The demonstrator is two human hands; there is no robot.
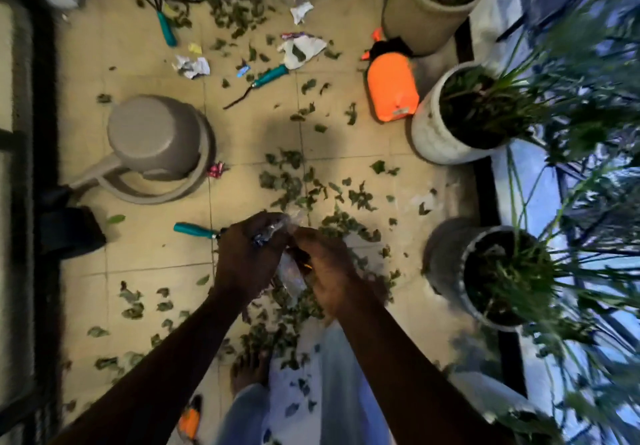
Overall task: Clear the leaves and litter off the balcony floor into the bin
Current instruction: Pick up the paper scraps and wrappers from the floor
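My left hand (247,257) and my right hand (325,268) meet above the tiled floor (145,257), both gripping a crumpled clear plastic wrapper (290,273) that hangs between them. Green leaves (294,185) lie scattered over most of the floor. Crumpled paper (192,66), a white torn wrapper (303,50) and more paper (300,11) lie farther away. A small red wrapper (216,169) sits beside the grey bin (156,139), which stands at the left with its lid shut.
Three plant pots (446,126) line the right side, with an orange spray bottle (391,89) among them. Teal-handled garden tools (270,75) lie on the floor, one (194,230) just left of my hands. A bare foot (251,368) stands below.
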